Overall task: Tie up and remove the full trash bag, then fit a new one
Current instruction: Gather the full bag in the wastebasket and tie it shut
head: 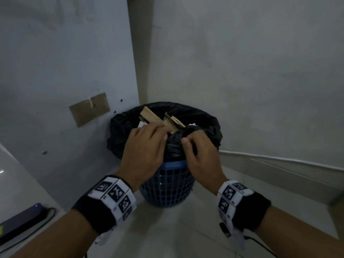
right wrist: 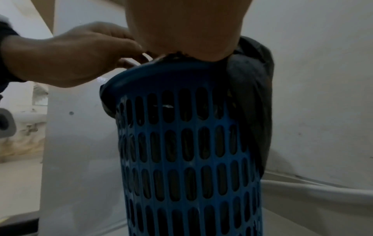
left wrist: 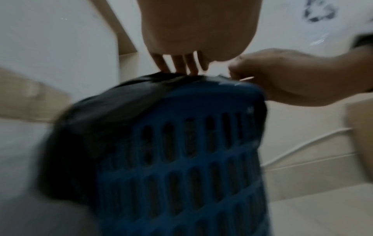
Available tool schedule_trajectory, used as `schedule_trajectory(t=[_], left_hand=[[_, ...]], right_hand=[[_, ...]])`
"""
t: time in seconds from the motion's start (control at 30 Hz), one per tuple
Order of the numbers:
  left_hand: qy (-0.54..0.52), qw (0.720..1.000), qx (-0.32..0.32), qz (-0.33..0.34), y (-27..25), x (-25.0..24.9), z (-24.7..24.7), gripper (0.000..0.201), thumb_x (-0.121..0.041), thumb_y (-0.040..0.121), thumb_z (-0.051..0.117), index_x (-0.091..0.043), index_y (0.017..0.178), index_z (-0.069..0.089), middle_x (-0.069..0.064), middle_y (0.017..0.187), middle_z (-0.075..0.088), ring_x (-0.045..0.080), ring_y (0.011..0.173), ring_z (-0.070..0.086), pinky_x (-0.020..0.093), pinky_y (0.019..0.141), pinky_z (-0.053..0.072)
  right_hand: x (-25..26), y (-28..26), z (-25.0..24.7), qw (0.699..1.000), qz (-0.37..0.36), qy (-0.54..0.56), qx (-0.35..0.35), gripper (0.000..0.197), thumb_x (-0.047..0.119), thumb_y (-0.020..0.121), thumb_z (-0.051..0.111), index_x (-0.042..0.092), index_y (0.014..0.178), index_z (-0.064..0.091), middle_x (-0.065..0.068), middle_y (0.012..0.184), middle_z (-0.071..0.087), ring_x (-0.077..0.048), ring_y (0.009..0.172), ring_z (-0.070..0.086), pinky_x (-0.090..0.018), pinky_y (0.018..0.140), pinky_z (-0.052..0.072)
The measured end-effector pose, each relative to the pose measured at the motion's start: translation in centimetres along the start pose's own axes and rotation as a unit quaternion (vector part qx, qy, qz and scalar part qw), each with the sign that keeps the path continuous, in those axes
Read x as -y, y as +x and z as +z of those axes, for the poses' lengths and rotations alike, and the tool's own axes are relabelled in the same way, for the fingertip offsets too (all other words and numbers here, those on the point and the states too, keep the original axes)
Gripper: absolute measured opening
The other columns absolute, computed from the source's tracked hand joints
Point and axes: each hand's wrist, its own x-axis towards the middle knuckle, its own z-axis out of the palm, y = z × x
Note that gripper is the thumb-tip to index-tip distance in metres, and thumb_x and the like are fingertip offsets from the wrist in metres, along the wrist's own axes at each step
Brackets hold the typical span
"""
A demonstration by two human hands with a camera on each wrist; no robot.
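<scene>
Your left hand point(head: 143, 148) touches the bag point(head: 204, 120), fingers point(left wrist: 178, 63) straight; right hand point(head: 200, 151) pinches its near edge. Cardboard point(head: 149, 115) could rip it.

Home rm corner: tiled floor point(head: 167, 231), blue bin point(head: 167, 185)

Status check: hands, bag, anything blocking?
Right hand pinches near edge of trash bag; left hand on it beside, grip unclear. Bag untied, in the blue basket. Cardboard pokes out the top, may block closing.
</scene>
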Motion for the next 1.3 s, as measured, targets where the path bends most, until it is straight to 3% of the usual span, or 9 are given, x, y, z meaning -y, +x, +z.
schedule_trajectory(t=[0.23, 0.33, 0.43, 0.63, 0.73, 0.87, 1.0, 1.13, 1.3], left_hand=[[-0.040, 0.988, 0.136, -0.057, -0.5, -4.2, 2.8, 0.053, -0.048, 0.099, 0.018, -0.017, 0.133, 0.045, 0.000, 0.132, 0.047, 0.020, 0.092, 0.059, 0.029, 0.068, 0.046], [-0.022, 0.988, 0.130, -0.077, -0.8, -4.3, 2.9, 0.055, -0.053, 0.098, 0.016, -0.020, 0.133, 0.041, 0.000, 0.126, 0.052, 0.021, 0.075, 0.062, 0.029, 0.055, 0.044], [-0.040, 0.991, 0.111, -0.064, -0.9, -3.9, 2.8, 0.053, -0.051, 0.099, 0.024, -0.028, 0.146, 0.027, -0.002, 0.111, 0.061, 0.020, 0.058, 0.059, 0.031, 0.044, 0.044], [0.006, 0.994, 0.105, -0.029, -1.1, -3.6, 2.2, 0.055, -0.058, 0.095, 0.021, -0.028, 0.116, 0.062, -0.007, 0.071, 0.064, 0.015, 0.048, 0.056, 0.024, 0.037, 0.035], [0.006, 0.994, 0.102, -0.034, -1.2, -3.4, 2.4, 0.050, -0.057, 0.095, 0.020, -0.029, 0.075, 0.057, -0.008, 0.048, 0.040, 0.013, 0.038, 0.040, 0.024, 0.035, 0.027], [0.011, 0.994, 0.107, -0.034, -1.2, -3.1, 2.2, 0.055, -0.053, 0.097, 0.022, -0.026, 0.054, 0.041, -0.009, 0.041, 0.025, 0.012, 0.033, 0.029, 0.023, 0.034, 0.021], [-0.009, 0.990, 0.135, -0.033, -1.6, -1.7, 1.8, 0.073, -0.065, 0.093, 0.010, -0.021, 0.052, 0.051, -0.006, 0.040, 0.033, 0.008, 0.035, 0.031, 0.026, 0.038, 0.029], [-0.068, 0.988, 0.117, -0.074, -2.1, 0.6, 0.2, 0.069, -0.066, 0.090, 0.021, -0.021, 0.039, 0.033, -0.005, 0.035, 0.032, 0.011, 0.032, 0.032, 0.025, 0.039, 0.025], [-0.231, 0.960, 0.009, -0.159, -2.4, 3.0, -1.4, 0.057, -0.054, 0.097, 0.033, -0.019, 0.056, 0.053, 0.003, 0.052, 0.056, 0.015, 0.048, 0.052, 0.034, 0.049, 0.043]], right_hand=[[-3.9, 1.0, -3.2, 0.947, 0.256, 0.113, -0.158, 0.012, 0.030, 0.099, 0.042, 0.020, 0.094, 0.038, 0.006, 0.080, 0.043, -0.019, 0.074, 0.048, -0.035, 0.068, 0.041], [-5.6, -1.5, -3.3, 0.813, 0.553, 0.182, -0.005, 0.037, 0.050, 0.100, 0.029, 0.019, 0.117, 0.039, -0.005, 0.082, 0.054, -0.026, 0.069, 0.054, -0.031, 0.061, 0.042], [-4.9, -2.5, -3.9, 0.704, 0.643, 0.291, 0.079, 0.062, 0.063, 0.098, 0.017, 0.022, 0.143, 0.028, -0.014, 0.086, 0.066, -0.027, 0.064, 0.060, -0.027, 0.056, 0.045], [-3.7, 0.2, -4.3, 0.693, 0.609, 0.387, -0.008, 0.041, 0.040, 0.103, 0.032, 0.013, 0.077, 0.049, -0.008, 0.071, 0.055, -0.018, 0.055, 0.051, -0.028, 0.055, 0.040], [-4.0, 1.5, -4.6, 0.714, 0.580, 0.375, -0.113, 0.027, 0.003, 0.091, 0.043, 0.010, 0.065, 0.047, -0.007, 0.059, 0.043, -0.015, 0.042, 0.039, -0.022, 0.042, 0.032], [-3.2, 4.8, -6.0, 0.788, 0.476, 0.343, -0.188, 0.013, 0.002, 0.085, 0.055, 0.015, 0.082, 0.055, -0.008, 0.074, 0.061, -0.019, 0.060, 0.054, -0.026, 0.050, 0.041], [-1.6, 5.5, -5.6, 0.888, 0.349, 0.276, -0.117, 0.005, 0.009, 0.090, 0.059, 0.011, 0.094, 0.059, 0.007, 0.077, 0.071, -0.005, 0.073, 0.065, -0.026, 0.070, 0.054], [-2.9, 3.0, -3.4, 0.989, 0.147, -0.008, 0.004, 0.022, 0.036, 0.093, 0.054, 0.021, 0.100, 0.068, -0.001, 0.100, 0.064, -0.018, 0.099, 0.055, -0.034, 0.084, 0.047], [-3.3, 0.9, -1.6, 0.973, -0.033, -0.215, 0.082, 0.048, 0.036, 0.096, 0.029, 0.015, 0.077, 0.068, -0.001, 0.085, 0.065, -0.026, 0.088, 0.056, -0.042, 0.080, 0.037]])
